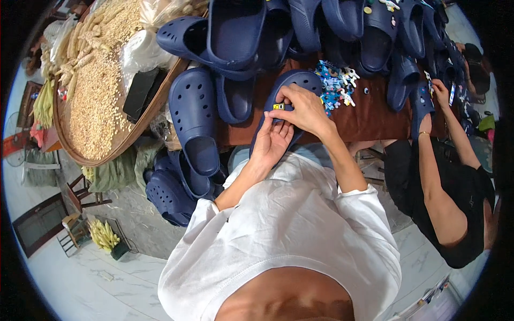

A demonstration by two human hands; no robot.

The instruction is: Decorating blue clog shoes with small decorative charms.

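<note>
A navy blue clog (306,78) with holes in its upper lies in front of me at the edge of the brown-covered table. My right hand (306,109) bends over it, thumb and fingers pinching a small yellow and black shoe charm (278,106) against the upper. From below, my left hand (274,142) rests palm up at the clog, its thumb close to the charm and its other fingers curled at the shoe's opening; their exact contact is partly hidden. Just right of the clog lies a pile of blue and white shoe charms (334,85).
Many navy clogs (235,32) are heaped along the far side, with one clog (195,115) at my left. A round woven tray (88,160) holds corn kernels, cobs and a black object (144,93). At right, a person in black (455,198) handles another clog (422,107).
</note>
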